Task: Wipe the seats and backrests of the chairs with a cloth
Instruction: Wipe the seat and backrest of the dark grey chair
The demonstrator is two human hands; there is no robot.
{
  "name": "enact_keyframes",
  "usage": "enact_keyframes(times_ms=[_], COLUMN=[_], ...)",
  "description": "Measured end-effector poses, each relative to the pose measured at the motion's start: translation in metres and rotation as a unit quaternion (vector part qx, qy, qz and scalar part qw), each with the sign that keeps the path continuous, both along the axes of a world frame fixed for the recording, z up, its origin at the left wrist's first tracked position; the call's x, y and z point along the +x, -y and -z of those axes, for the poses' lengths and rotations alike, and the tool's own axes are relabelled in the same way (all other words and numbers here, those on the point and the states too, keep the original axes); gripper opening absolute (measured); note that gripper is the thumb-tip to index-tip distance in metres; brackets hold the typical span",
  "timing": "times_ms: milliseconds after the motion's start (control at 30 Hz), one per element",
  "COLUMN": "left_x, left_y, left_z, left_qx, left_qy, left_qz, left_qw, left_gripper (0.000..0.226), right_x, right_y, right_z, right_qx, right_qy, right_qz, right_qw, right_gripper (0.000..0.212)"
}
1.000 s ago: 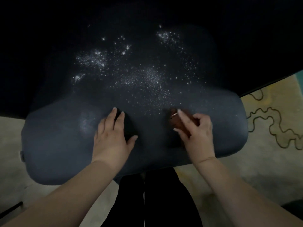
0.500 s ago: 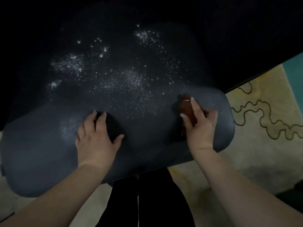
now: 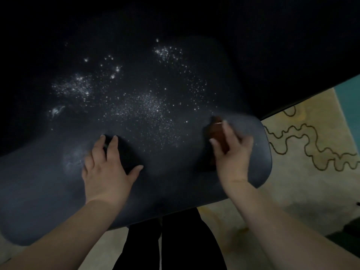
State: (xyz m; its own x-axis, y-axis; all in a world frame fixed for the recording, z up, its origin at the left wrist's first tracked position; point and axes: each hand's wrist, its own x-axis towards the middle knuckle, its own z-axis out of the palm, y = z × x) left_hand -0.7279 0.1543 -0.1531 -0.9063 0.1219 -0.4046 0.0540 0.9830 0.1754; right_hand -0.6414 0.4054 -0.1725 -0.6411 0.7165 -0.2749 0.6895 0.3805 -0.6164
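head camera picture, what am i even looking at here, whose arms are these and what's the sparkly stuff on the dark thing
The camera sits on a person's head and looks down, so the two bare arms are the wearer's own. The big dark shape is a chair seen from above. The sparkly stuff is white specks scattered on its surface. The left hand rests flat on the chair. The right hand, blurred by motion, has its grip on a reddish-brown cloth pressed against the chair near its right edge. Below are the person's dark legs, and a pale rug with a wavy line lies to the right.

Dark chair [image 3: 175, 182], white-speckled; brown cloth [image 3: 219, 133]
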Motion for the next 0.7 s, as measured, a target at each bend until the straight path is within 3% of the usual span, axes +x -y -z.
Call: enact_keyframes(times_ms=[67,100,233,267,333,433,600,700], left_x=[-0.001,-0.001,-0.002,-0.003,-0.004,-0.005,-0.009,-0.01], left_y=[-0.003,-0.003,-0.001,-0.001,-0.002,-0.004,-0.001,0.0], left_z=[0.0,0.0,-0.002,-0.002,-0.003,-0.004,-0.005,-0.004], left_qx=[-0.003,-0.004,-0.009,-0.011,-0.012,-0.013,-0.008,-0.005], left_qy=[-0.002,-0.001,-0.002,0.0,0.005,0.007,0.003,-0.005], left_qz=[-0.002,-0.003,0.004,0.005,0.003,0.004,0.008,-0.001], left_qw=[1.0,1.0,1.0,1.0,1.0,1.0,1.0,1.0], left_gripper=[0.098,0.098,0.098,0.098,0.098,0.097,0.096,0.096], right_x=[0.002,0.0,-0.013,-0.017,-0.021,-0.021,-0.052,-0.058], right_y=[0.004,-0.004,-0.042,-0.039,-0.021,-0.006,-0.031,-0.005], right_z=[0.004,0.005,0.007,0.007,0.006,0.006,0.006,0.005], right_qx=[0.006,0.019,0.059,0.045,0.005,0.02,0.058,0.061], right_qy=[-0.01,-0.003,0.033,0.03,0.012,0.014,0.025,0.008], right_qz=[-0.06,-0.043,0.189,0.204,0.137,-0.032,0.114,0.014], right_qw=[0.998,0.999,0.98,0.977,0.991,0.999,0.991,0.998], right_gripper=[0.06,0.06,0.059,0.059,0.059,0.058,0.057,0.058])
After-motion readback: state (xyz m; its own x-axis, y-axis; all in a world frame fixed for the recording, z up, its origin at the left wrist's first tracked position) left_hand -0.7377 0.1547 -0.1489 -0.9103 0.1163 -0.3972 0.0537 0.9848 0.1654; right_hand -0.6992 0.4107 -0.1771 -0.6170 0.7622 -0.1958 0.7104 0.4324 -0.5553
